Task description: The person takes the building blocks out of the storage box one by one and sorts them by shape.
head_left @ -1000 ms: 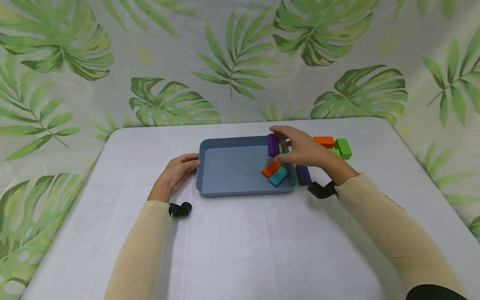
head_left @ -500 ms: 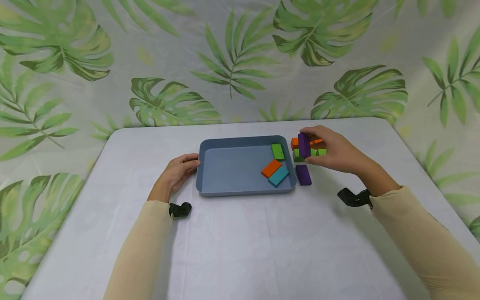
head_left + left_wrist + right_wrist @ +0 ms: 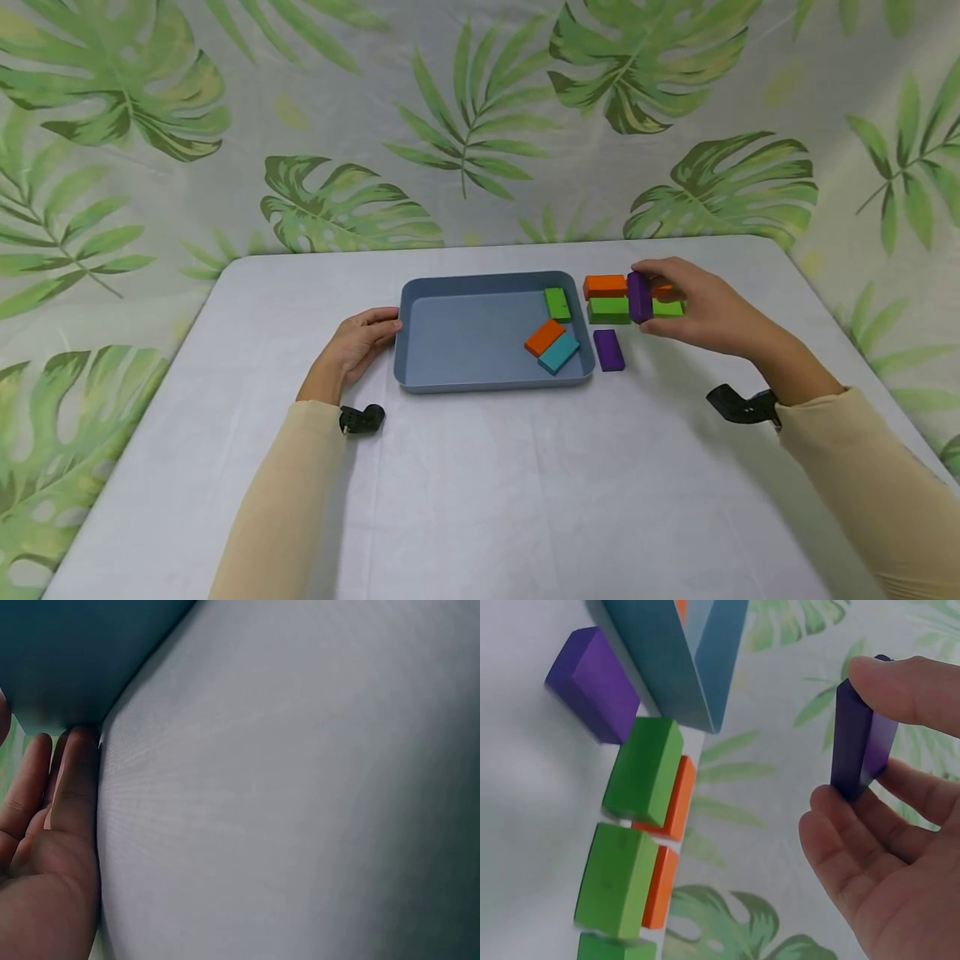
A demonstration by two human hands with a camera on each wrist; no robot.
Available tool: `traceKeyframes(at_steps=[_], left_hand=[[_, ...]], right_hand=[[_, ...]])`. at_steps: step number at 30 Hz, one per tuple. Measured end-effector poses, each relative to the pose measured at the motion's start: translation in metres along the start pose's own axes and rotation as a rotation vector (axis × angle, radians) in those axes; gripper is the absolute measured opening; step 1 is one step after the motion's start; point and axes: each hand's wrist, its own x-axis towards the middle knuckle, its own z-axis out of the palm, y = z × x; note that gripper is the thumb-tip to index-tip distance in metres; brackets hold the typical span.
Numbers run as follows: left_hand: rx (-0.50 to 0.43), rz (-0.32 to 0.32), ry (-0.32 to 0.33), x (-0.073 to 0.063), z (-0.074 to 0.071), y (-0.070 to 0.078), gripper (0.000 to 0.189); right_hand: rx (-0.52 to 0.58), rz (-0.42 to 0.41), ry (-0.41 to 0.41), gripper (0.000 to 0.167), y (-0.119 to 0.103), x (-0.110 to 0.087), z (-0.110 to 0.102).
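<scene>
My right hand (image 3: 712,312) pinches a purple block (image 3: 640,297) between thumb and fingertips, holding it upright above the table to the right of the tray. The right wrist view shows this block (image 3: 853,742) raised off the cloth, beside a row of blocks. My left hand (image 3: 358,346) touches the left wall of the blue-grey tray (image 3: 465,337), its fingers extended along it. Inside the tray, at its right end, lie a green block (image 3: 557,305), an orange block (image 3: 544,337) and a blue block (image 3: 558,353).
A second purple block (image 3: 609,350) lies just right of the tray. Behind it sit green blocks (image 3: 609,312) and orange blocks (image 3: 604,287) in rows, partly hidden by my right hand. A leaf-patterned cloth (image 3: 480,125) hangs behind the white table (image 3: 465,492).
My right hand has carried the purple block from over the tray's right end out to the right, above the rows of blocks. The left hand stays at the tray.
</scene>
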Motion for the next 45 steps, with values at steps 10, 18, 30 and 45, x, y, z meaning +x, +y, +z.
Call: traceKeyframes(at_steps=[10, 18, 30, 45], left_hand=[[0.010, 0.001, -0.019, -0.001, -0.002, 0.000, 0.053], [0.012, 0.001, -0.018, -0.002, -0.002, 0.000, 0.052], [0.012, -0.004, -0.024, -0.003, -0.002, -0.001, 0.053], [0.013, -0.010, -0.020, -0.003, -0.001, 0.000, 0.053]], right_hand=[[-0.034, -0.005, 0.031, 0.071, 0.008, -0.012, -0.003], [-0.026, -0.006, 0.013, 0.073, 0.017, -0.013, 0.005], [-0.041, 0.029, -0.009, 0.072, 0.028, -0.020, 0.008], [-0.046, 0.065, -0.103, 0.072, 0.047, -0.017, 0.029]])
